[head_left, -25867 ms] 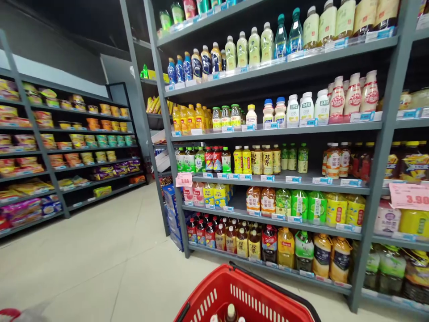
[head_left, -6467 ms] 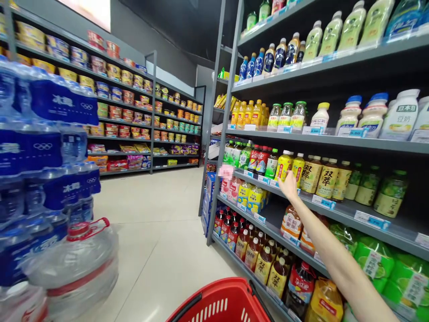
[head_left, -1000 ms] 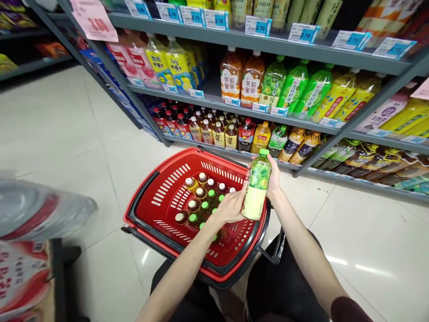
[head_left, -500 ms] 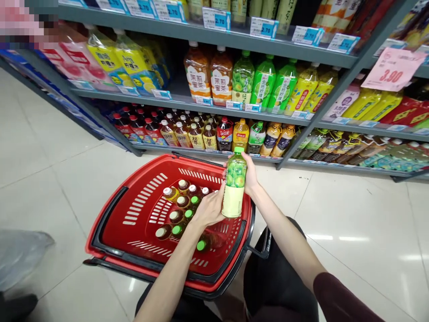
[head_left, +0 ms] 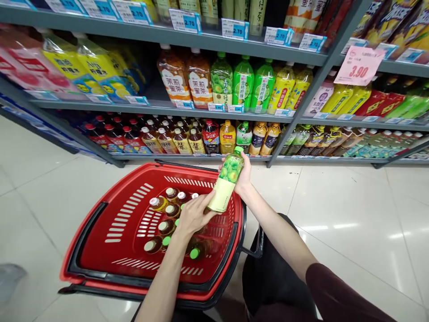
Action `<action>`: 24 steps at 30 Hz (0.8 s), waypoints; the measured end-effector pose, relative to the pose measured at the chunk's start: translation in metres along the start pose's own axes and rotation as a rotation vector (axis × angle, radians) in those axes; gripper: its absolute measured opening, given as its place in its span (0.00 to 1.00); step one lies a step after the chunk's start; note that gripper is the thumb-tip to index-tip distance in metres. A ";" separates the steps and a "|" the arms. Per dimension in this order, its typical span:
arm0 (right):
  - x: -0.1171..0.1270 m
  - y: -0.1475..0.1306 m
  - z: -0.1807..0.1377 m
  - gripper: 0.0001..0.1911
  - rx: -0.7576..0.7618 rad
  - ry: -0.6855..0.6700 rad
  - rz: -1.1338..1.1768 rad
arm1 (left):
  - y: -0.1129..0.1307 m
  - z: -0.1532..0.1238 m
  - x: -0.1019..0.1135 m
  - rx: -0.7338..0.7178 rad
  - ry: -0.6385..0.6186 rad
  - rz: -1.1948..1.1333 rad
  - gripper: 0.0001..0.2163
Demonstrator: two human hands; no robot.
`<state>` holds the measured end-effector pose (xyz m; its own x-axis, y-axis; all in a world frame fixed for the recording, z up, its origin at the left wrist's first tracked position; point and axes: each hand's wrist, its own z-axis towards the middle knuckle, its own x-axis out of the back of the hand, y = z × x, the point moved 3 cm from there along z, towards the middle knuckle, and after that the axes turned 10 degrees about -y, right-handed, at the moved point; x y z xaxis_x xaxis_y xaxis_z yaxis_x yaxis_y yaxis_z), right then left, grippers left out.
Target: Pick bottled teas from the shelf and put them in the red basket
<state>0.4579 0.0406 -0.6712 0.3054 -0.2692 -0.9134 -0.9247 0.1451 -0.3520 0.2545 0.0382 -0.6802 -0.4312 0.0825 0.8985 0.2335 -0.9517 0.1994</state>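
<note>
A plastic drink bottle [head_left: 224, 190] with a green cap and a green-fruit label leans to the right above the basket, its cap end pointing toward the shelf. My right hand [head_left: 244, 174] is closed around its upper part. The lower end is gripped by my left hand [head_left: 195, 213], its fingers and thumb at the bottle's left edge. Beneath both hands sits a red shopping basket [head_left: 97, 243] on the floor. Several bottles stand inside it, among them a white-capped bottle [head_left: 153, 244] and a green-capped bottle [head_left: 195, 253]. My left hand and forearm hide some of these bottles.
Store shelving [head_left: 161, 27] runs across the front, filled with drinks bottles and price tags. A pink price card [head_left: 359, 65] hangs at the right. My right leg [head_left: 276, 273] is beside the basket's black handle [head_left: 256, 246]. Pale tiled floor [head_left: 348, 201] extends to the right.
The bottle has tilted, its base swinging left. My left hand has shifted slightly left along with it. The view has moved, so shelf and basket appear further left.
</note>
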 end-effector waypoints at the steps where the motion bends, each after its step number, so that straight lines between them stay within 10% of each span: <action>1: 0.000 0.000 -0.001 0.23 0.005 -0.004 0.011 | -0.001 -0.001 -0.001 0.013 -0.004 -0.023 0.28; 24: 0.000 0.000 -0.012 0.18 0.007 0.010 0.083 | 0.004 -0.011 -0.004 0.232 0.056 0.056 0.27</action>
<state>0.4552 0.0290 -0.6689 0.2257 -0.2652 -0.9374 -0.9451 0.1737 -0.2767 0.2479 0.0313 -0.6872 -0.4580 0.0088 0.8889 0.4500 -0.8601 0.2404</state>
